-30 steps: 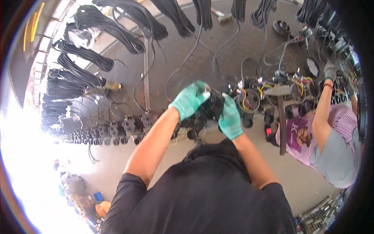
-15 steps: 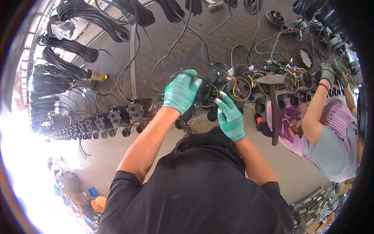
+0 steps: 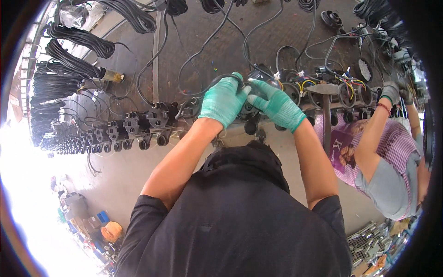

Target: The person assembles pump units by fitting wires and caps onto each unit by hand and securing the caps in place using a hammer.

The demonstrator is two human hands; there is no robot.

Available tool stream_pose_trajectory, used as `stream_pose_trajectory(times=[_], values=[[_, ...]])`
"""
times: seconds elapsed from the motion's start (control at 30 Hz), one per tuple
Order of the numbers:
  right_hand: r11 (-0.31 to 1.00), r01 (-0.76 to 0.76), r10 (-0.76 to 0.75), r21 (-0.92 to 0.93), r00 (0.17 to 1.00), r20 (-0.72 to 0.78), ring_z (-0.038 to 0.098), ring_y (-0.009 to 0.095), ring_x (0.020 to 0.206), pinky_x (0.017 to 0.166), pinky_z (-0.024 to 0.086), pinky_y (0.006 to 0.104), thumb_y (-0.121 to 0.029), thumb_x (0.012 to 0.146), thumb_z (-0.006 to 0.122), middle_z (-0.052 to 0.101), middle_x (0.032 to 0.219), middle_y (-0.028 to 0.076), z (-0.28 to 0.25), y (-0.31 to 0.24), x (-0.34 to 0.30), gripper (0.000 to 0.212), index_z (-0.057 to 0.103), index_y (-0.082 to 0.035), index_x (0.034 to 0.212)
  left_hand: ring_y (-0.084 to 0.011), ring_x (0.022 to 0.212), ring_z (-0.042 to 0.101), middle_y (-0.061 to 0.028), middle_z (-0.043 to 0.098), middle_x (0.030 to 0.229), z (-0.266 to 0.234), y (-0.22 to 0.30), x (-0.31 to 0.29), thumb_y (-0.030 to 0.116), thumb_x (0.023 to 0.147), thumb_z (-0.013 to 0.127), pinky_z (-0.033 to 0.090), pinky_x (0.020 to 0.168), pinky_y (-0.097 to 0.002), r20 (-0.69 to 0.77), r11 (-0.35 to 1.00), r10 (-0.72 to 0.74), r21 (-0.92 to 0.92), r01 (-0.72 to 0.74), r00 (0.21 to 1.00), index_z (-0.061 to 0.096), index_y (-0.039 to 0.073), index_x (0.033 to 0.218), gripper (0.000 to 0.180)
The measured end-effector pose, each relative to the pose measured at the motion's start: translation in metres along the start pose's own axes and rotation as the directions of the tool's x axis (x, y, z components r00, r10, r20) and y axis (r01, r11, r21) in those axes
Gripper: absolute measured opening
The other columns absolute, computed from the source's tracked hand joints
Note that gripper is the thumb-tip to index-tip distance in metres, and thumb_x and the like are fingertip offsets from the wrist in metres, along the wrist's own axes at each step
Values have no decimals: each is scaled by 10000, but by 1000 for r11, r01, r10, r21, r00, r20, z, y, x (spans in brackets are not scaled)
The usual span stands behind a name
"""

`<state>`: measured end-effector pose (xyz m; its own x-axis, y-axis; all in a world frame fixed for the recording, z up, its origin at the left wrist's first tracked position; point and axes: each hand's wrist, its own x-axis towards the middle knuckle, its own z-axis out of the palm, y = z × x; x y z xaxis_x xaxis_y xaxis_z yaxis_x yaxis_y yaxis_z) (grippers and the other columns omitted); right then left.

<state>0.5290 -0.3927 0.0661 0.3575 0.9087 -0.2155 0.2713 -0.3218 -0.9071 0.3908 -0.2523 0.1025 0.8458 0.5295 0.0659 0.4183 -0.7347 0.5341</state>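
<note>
Both my hands wear green gloves and meet over the row of black motor housings. My left hand (image 3: 224, 102) is closed around a black cover (image 3: 244, 86), mostly hidden by the gloves, with a black cable (image 3: 216, 80) arching from it. On the other side my right hand (image 3: 278, 105) holds the same piece, its thumb and fingers bent toward it. Below the gloves a black housing (image 3: 250, 123) shows in part. Just right of my right hand stands an open round housing (image 3: 290, 94) with coloured wires coming out near it.
A hammer (image 3: 322, 89) lies on the housings at right, its handle toward me. Further right, a co-worker's gloved hand (image 3: 390, 91) is at the row. Coiled black cables (image 3: 124, 14) line the table's far side. More housings (image 3: 132, 125) stretch left along the edge.
My right hand has risen and moved in toward my left hand, onto the cover. My left hand has shifted slightly right and up. The view has shifted a little.
</note>
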Motion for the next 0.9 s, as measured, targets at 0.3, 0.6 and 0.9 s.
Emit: stream_pose_trajectory(times=[0.3,0.6,0.9], values=[[949,-76,109,306,990,-92,625,96,862,793,539,264,-220,972,738,701,1068,51,-3,-17,-6,515,578,-7,1414,-352,984,713,-180,723,1134,-21,-13,-21,151,1035,569,552,887,-399,-90,956,166,-229,-183,982,653,24,1234,251],[970,28,32,240,970,-240,666,130,945,852,557,292,-167,940,756,713,1069,94,-9,-19,-2,480,612,7,1363,-388,1008,690,-187,717,1082,-31,-18,-25,226,914,707,556,883,-471,186,990,14,137,-41,982,629,57,1263,396],[998,-27,38,58,979,-199,687,204,973,902,544,344,-266,942,758,718,1103,136,-2,-17,-8,534,603,8,1373,-361,985,711,-166,740,973,-22,-5,-9,330,840,802,558,846,-470,376,898,-138,437,-45,916,623,79,1192,468]])
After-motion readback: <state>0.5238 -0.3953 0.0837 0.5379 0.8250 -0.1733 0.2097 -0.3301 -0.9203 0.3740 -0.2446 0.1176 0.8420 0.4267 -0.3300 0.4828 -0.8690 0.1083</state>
